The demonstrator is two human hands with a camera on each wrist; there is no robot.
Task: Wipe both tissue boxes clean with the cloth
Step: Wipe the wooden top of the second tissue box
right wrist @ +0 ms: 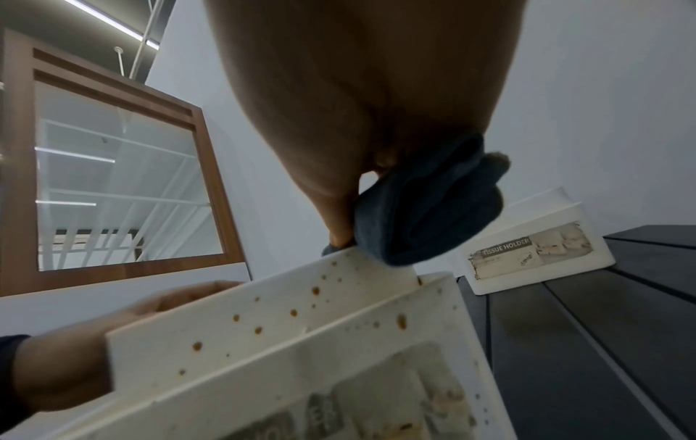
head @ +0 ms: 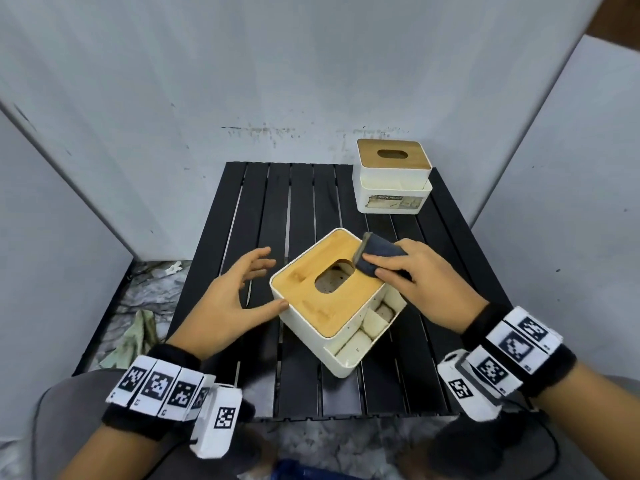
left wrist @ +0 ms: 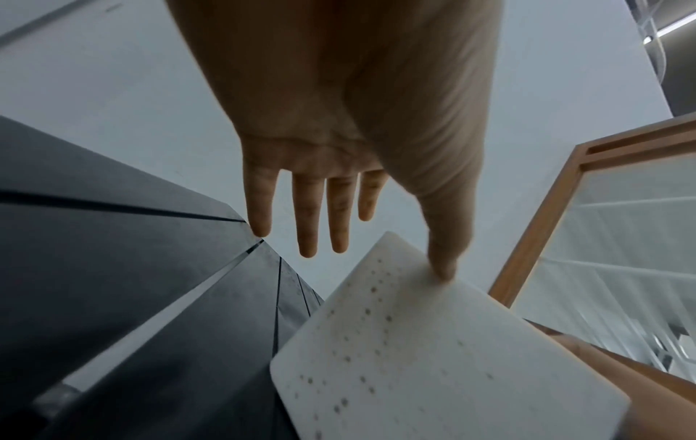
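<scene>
The near tissue box (head: 329,306), white with a bamboo lid and an oval slot, sits askew at the middle of the black slatted table (head: 294,202). My right hand (head: 384,265) grips a folded dark blue cloth (head: 379,254) and presses it on the lid's far right part, beside the slot. My left hand (head: 256,285) is open, with its thumb against the box's left corner and its fingers spread above the table. Brown specks dot the box's white side (right wrist: 263,321); the cloth (right wrist: 425,208) sits at its top edge. The second tissue box (head: 393,178) stands upright at the table's far right.
Grey wall panels close in the table at the back and on both sides. A crumpled pale green rag (head: 135,337) lies on the floor to the left. The table's left half and front strip are bare slats.
</scene>
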